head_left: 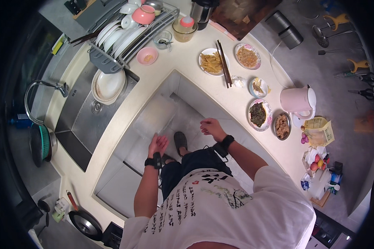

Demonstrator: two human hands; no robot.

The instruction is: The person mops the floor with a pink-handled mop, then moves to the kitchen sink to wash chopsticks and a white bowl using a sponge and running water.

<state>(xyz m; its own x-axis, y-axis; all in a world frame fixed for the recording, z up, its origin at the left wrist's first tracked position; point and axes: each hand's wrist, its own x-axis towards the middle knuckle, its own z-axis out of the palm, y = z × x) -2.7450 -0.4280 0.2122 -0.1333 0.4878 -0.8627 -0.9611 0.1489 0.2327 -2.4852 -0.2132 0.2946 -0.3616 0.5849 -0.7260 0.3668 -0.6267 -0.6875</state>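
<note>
Both of my hands hang over the floor between the two arms of the cream counter, touching neither. My left hand (158,145) is on the sink side, with its thumb and fingers apart and nothing plainly in it. Just beyond its fingertips is a pale, blurred patch (156,114); I cannot tell whether it is see-through plastic or something on the floor. My right hand (212,128) is nearer the dishes, fingers loosely bent toward the left, with nothing visible in it. A plate of dark greens (257,114) is the nearest food to it. Each wrist wears a black band.
On the right counter stand a plate of yellow food (210,62) with chopsticks (223,62), a metal dish of meat (282,126) and a pink kettle (295,99). A sink (77,108) holds a white dish (108,86). Behind it stands a dish rack (126,60).
</note>
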